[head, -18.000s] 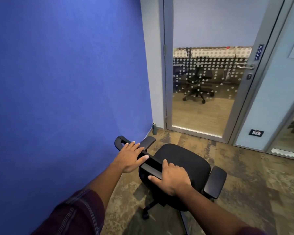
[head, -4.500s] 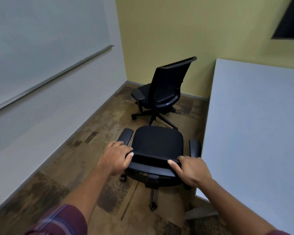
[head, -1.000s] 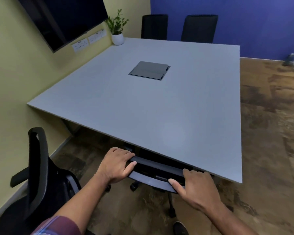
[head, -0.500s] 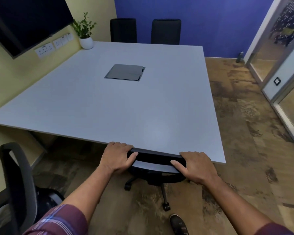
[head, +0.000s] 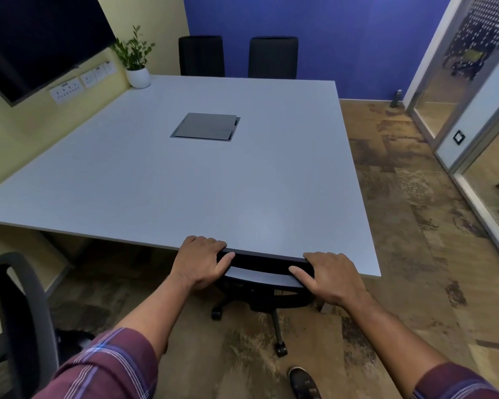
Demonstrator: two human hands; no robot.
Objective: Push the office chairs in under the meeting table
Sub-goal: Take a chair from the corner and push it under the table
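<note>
At the near edge of the meeting table point(head: 242, 180), both hands are clamped on the office chair's backrest point(head: 260, 273), left hand point(head: 200, 264) and right hand point(head: 333, 279) at either end; its seat sits under the table. Another chair point(head: 20, 321) stands left, clear of the table.

- I am getting only one view, from the wide-angle camera worn on the head, looking forward and steeply down.
- It is facing across the meeting table point(head: 202, 180) toward the blue wall point(head: 343, 38), with the near table edge close below the lens.
- The left hand point(head: 200, 262) and right hand point(head: 330, 276) are sitting low in the centre, very near.
- The lens is bending the glass door point(head: 455, 67) at the right edge.
</note>
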